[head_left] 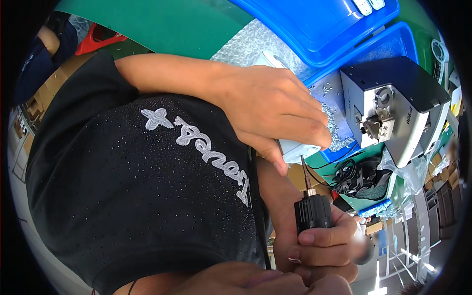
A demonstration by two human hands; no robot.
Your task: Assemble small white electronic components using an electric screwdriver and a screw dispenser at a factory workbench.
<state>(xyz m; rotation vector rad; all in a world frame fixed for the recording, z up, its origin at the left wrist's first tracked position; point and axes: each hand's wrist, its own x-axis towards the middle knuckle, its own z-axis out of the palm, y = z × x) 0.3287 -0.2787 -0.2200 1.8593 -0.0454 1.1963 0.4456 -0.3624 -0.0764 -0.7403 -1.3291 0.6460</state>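
Note:
My left hand (pixel 280 105) is closed round a white plastic part (pixel 297 151), with the thumb below it and the fingers over its far side. In my right hand (pixel 327 246) is a black electric screwdriver (pixel 313 212), its ribbed collar standing above the wrapped fingers. The slim bit (pixel 306 172) points up and its tip meets the edge of the white part. Whether a screw sits at the tip is hidden. A white rounded piece (pixel 271 59) shows behind the left wrist; I cannot tell if it belongs to the held part.
Many small screws (pixel 339 130) lie in a tray beside a black-and-silver screw feeder (pixel 393 103). Blue bins (pixel 319 34) stand at the back, with white pieces (pixel 368 6) in one. Bubble wrap (pixel 253 39) covers some green table (pixel 162 24). Black cables (pixel 351 174) hang nearby. Another person's sleeve (pixel 34 73) shows left.

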